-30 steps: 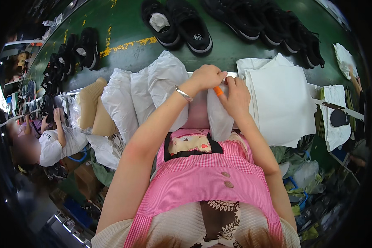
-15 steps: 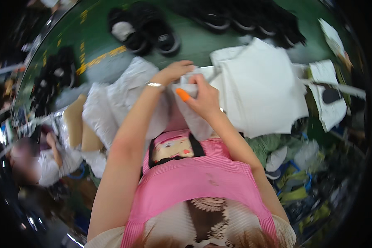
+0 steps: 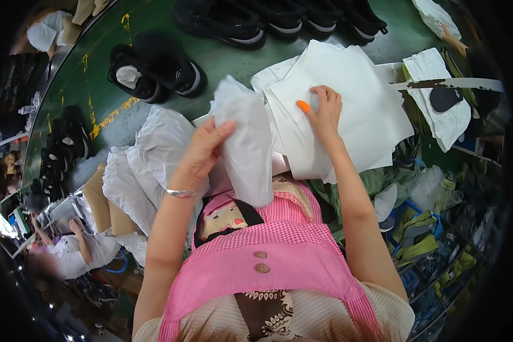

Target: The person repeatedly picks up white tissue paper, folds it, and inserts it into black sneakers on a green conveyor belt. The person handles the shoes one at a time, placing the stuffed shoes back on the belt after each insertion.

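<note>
My left hand (image 3: 206,147) pinches the upper left side of a long white paper bundle (image 3: 246,145) between thumb and fingers. The bundle hangs upright over my pink apron, and whether anything lies inside the paper cannot be told. To its right is a stack of white paper sheets (image 3: 362,114). My right hand (image 3: 325,117) rests on the left part of this stack, fingers apart and holding nothing; an orange finger cot (image 3: 304,106) covers its thumb tip. Crumpled white paper bundles (image 3: 159,142) lie left of my left wrist.
Black shoes (image 3: 171,74) and a row of more shoes (image 3: 279,23) stand on the green table (image 3: 211,85) beyond my hands. Bins with green and grey pieces (image 3: 422,239) are low right. At far left sits another person (image 3: 77,253) in a white shirt.
My hands were together at the white paper. Now they are apart: the left holds the bundle, while the right has let go and moved right onto the sheets. The view has shifted.
</note>
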Motion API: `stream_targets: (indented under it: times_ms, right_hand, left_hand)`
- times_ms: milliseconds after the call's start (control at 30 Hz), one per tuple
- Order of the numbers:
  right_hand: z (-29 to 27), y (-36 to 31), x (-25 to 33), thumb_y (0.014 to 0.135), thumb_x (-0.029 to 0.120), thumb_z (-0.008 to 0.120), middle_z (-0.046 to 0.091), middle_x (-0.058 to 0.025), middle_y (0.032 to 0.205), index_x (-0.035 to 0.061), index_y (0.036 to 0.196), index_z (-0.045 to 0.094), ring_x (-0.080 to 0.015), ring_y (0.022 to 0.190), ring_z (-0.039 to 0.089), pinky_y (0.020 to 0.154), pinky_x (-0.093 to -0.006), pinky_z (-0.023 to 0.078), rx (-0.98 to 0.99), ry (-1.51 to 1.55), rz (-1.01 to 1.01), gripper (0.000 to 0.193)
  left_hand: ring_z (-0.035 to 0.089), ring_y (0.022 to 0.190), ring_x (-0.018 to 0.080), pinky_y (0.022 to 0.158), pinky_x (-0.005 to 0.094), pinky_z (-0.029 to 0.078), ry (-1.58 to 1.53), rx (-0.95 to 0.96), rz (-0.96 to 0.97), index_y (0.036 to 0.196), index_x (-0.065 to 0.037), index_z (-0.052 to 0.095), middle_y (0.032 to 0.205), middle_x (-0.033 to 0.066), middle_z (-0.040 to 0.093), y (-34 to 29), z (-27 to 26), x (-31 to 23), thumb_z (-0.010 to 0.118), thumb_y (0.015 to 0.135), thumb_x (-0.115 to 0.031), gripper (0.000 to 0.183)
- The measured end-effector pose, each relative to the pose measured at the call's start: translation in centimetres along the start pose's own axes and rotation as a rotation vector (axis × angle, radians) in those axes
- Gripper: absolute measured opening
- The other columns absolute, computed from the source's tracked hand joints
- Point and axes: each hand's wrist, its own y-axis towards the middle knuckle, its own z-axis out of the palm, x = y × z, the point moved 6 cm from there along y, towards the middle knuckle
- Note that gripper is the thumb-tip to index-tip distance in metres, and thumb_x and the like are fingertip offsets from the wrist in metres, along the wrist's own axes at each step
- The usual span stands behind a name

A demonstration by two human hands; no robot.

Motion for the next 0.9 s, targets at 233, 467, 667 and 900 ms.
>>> stream_targets:
  times_ms: [233,467,667,900]
  right_hand:
    - [2.0,-0.4,-4.6,0.09,0.013,0.066,0.059,-0.0017,0.093,0.0093,0.096,0.061,-0.0158,0.085,0.054,0.077,-0.0301,0.043,0.002,0.43,0.323,0.008]
    - [-9.6,6.8,5.7,0.101,0.019,0.05,0.06,-0.0016,0.09,0.005,0.106,0.056,-0.0092,0.078,0.057,0.071,-0.0252,0.05,0.004,1.255,0.775,0.016]
    - [-12.9,10.3,20.2,0.096,0.017,0.053,0.059,-0.0017,0.092,0.0043,0.106,0.059,-0.008,0.084,0.056,0.073,-0.0229,0.046,0.157,1.083,0.193,0.017]
    - [-8.1,11.0,31.2,0.089,0.026,0.067,0.048,-0.02,0.139,0.0014,0.131,0.05,-0.0352,0.129,0.045,0.107,-0.041,0.038,0.137,0.134,-0.738,0.052]
  left_hand:
    - [0.06,0.09,0.0043,0.079,0.0212,0.046,0.01,-0.11,0.267,0.117,-0.008,0.063,0.101,-0.0036,0.067,0.8,0.2,-5.1,0.072,0.09,-0.031,0.036]
    - [0.058,0.09,0.0052,0.08,0.0216,0.046,0.092,-0.078,0.574,0.115,-0.003,0.063,0.102,-0.0011,0.067,3.2,3.0,-7.0,0.071,0.092,-0.025,0.033]
    - [0.057,0.09,0.0068,0.082,0.0222,0.046,-0.051,-0.031,0.785,0.118,0.0,0.062,0.105,0.0016,0.066,2.2,5.6,-9.2,0.07,0.092,-0.026,0.037]
    - [0.059,0.092,0.0089,0.085,0.0231,0.047,-0.169,0.082,0.769,0.121,0.0,0.061,0.108,0.0043,0.066,-2.3,2.0,-9.6,0.066,0.095,-0.026,0.038]
